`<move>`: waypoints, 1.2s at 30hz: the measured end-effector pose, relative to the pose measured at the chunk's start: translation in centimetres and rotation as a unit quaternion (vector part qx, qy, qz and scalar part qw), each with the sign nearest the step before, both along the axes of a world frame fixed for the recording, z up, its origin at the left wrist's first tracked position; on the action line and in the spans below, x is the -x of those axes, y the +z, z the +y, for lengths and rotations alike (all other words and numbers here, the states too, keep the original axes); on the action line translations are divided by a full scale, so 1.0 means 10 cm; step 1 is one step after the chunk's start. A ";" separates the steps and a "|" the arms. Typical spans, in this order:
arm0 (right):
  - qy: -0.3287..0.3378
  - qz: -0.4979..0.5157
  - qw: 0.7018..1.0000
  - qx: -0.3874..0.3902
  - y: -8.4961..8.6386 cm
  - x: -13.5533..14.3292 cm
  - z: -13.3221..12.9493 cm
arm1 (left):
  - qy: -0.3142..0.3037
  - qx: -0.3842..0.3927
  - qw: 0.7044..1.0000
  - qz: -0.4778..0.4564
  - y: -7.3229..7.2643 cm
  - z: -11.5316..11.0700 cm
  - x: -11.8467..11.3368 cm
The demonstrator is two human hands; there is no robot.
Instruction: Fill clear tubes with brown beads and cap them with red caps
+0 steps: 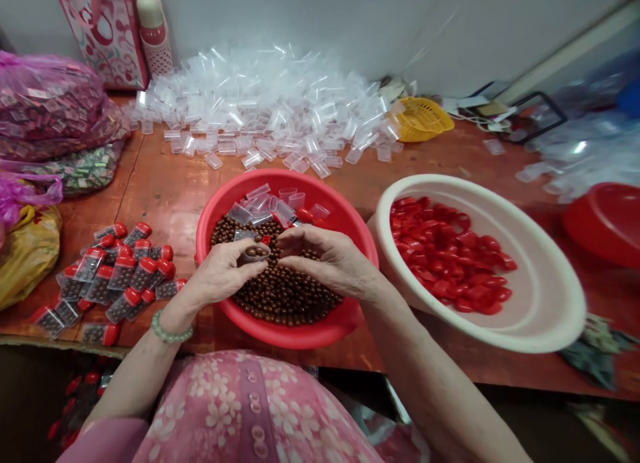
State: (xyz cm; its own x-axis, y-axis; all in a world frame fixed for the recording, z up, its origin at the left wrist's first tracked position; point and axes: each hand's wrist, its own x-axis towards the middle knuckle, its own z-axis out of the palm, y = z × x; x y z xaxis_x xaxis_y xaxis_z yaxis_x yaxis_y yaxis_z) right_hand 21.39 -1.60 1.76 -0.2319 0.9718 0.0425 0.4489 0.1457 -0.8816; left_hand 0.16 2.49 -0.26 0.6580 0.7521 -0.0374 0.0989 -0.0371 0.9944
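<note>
My left hand (227, 268) is closed around a small clear plastic container (257, 252), its open end toward my right hand and brown beads showing inside. My right hand (325, 256) hovers just beside it, curved, thumb and fingers apart, with nothing visible between them. A small red piece (265, 239) shows between the hands; I cannot tell whether either touches it. Both hands are over a red basin (295, 342) of shiny brown beads (285, 300). Clear empty containers (285, 211) and a few red caps (305, 215) lie at the basin's far side.
Filled containers with red caps (123, 273) lie in a pile at left. A white basin (540, 296) holds red caps (445, 256). Behind are a heap of clear containers (280, 103), a yellow basket (425, 118) and a bottle (154, 36). Stuffed plastic bags (50, 110) stand far left.
</note>
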 end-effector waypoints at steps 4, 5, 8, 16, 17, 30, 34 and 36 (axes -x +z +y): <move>0.017 -0.145 0.989 -0.027 -0.13 -0.08 0.10 | 0.033 0.012 0.999 -0.010 0.03 0.04 0.01; 0.036 -0.186 0.981 -0.033 -0.15 -0.08 0.13 | 0.033 0.026 0.999 -0.015 0.04 0.04 0.01; 0.101 -0.298 0.949 -0.031 -0.22 0.01 0.20 | 0.040 0.050 0.998 -0.024 0.07 0.04 0.01; 0.171 -0.427 0.887 -0.034 -0.46 0.26 0.32 | 0.048 0.123 0.990 -0.058 0.09 0.00 -0.02; 0.178 -0.423 0.888 -0.038 -0.50 0.26 0.32 | 0.047 0.132 0.988 -0.067 0.09 0.00 -0.02; 0.021 -0.224 0.973 -0.043 -0.34 -0.01 0.32 | 0.022 0.175 0.978 -0.115 0.13 0.04 -0.02; -0.079 0.020 0.996 -0.045 -0.23 -0.05 0.25 | 0.022 0.219 0.962 -0.163 0.07 0.05 -0.03; -0.086 0.065 0.993 -0.040 -0.18 -0.01 0.23 | 0.028 0.236 0.953 -0.186 0.07 0.04 -0.04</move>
